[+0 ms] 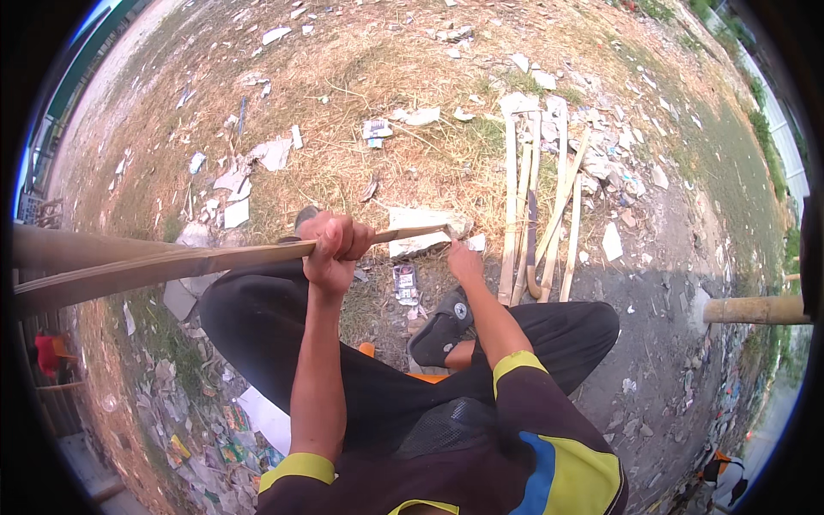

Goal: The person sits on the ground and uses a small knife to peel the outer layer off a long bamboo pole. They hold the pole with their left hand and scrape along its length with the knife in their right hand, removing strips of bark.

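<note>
Long bamboo-like strip [215,258], probably light, springy and sharp-edged, ran from far left past the bent knee [236,311], best gripped short of its tip, where left hand [333,247] clenched it; right hand [465,263] curled near the tip, hold unclear.

Beyond the bamboo strip [232,257], a hand could have passed over the dry grass [322,163], but the strip itself barred the way from the left edge through the left hand [335,249] to near the right hand's [464,259] fingertips, with a thick pole [86,248] beside it at the far left. Long sticks [523,210] blocked the ground ahead and right of the right hand, while the bent, dark-trousered legs [257,313] and a shoe [439,333] hemmed in the near side.
</note>
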Demonstrator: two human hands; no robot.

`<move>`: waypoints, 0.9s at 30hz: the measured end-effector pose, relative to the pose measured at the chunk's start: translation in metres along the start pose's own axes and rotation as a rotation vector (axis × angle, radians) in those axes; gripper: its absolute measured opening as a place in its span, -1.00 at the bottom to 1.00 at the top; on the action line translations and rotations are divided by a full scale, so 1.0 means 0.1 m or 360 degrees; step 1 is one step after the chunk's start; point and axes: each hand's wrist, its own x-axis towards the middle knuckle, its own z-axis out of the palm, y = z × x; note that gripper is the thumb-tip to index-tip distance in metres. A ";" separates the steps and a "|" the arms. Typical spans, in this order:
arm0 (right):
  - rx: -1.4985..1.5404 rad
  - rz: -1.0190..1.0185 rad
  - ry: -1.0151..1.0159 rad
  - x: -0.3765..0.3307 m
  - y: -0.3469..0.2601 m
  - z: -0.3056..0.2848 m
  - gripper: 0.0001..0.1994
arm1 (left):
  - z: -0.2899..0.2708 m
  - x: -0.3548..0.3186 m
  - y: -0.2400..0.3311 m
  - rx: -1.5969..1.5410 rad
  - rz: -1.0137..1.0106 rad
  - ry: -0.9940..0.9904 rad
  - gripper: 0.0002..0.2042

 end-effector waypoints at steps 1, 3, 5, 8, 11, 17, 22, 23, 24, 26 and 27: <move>0.0016 0.0030 0.0017 0.00 -0.03 0.03 -0.35 | -0.06 0.03 0.02 0.0034 0.0045 0.0030 -0.54; 0.0012 0.0073 -0.0012 -0.05 -0.06 0.05 -0.36 | -0.09 -0.03 0.00 0.0045 0.0096 0.0125 -0.53; -0.0010 0.0071 -0.0054 -0.07 -0.14 -0.10 -0.37 | -0.13 -0.05 -0.02 0.0064 0.0113 0.0420 -0.53; 0.0171 -0.0066 -0.0034 -0.37 -0.64 -0.55 -0.36 | -0.21 -0.09 -0.03 0.0064 0.0124 0.0577 -0.52; 0.0500 -0.0415 -0.0040 -0.72 -1.00 -0.84 -0.27 | -0.18 -0.04 -0.01 0.0119 0.0068 0.0469 -0.49; 0.0402 -0.0446 0.0100 -0.90 -0.98 -0.75 -0.23 | -0.25 -0.10 -0.05 -0.0047 0.0111 0.0344 -0.54; 0.0425 -0.0479 0.0073 -0.95 -1.03 -0.75 -0.26 | -0.26 -0.11 -0.01 0.0025 0.0004 0.0146 -0.49; 0.0445 -0.0491 0.0091 -1.03 -1.09 -0.75 -0.26 | -0.26 -0.12 0.00 0.0058 -0.0034 0.0122 -0.46; 0.0466 -0.0503 0.0110 -1.07 -1.11 -0.75 -0.26 | -0.28 -0.13 0.00 0.0059 -0.0041 0.0134 -0.45; 0.0350 -0.0489 0.0119 -0.99 -1.08 -0.73 -0.27 | -0.28 -0.11 0.04 0.0061 -0.0067 0.0130 -0.45; 0.0319 -0.0493 0.0115 -0.96 -1.05 -0.72 -0.27 | -0.29 -0.12 0.04 0.0067 -0.0079 0.0150 -0.45</move>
